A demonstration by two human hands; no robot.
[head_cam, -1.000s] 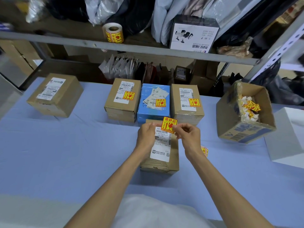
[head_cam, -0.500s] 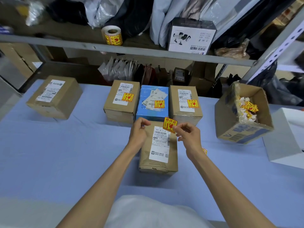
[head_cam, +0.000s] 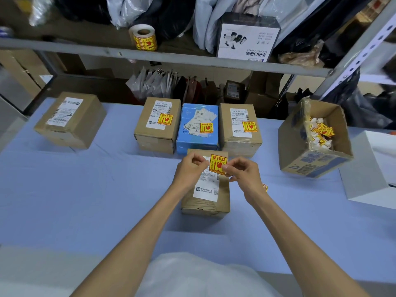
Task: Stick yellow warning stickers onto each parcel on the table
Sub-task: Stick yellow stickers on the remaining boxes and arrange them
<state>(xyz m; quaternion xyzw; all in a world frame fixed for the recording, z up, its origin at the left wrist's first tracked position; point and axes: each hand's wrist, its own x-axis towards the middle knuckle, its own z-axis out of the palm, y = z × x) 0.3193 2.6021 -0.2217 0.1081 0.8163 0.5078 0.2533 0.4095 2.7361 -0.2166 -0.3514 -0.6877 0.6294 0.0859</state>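
Left hand (head_cam: 191, 168): pinches the sticker's (head_cam: 218, 164) left edge
Right hand (head_cam: 241, 171): pinches its right edge
Sticker: over the near parcel's (head_cam: 205, 196) far end — above its white label
Near parcel: on the table (head_cam: 85, 189) — before three stickered parcels

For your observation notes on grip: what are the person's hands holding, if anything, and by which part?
A yellow warning sticker, over the nearest brown parcel. The right hand pinches its right edge, the left hand its left edge.
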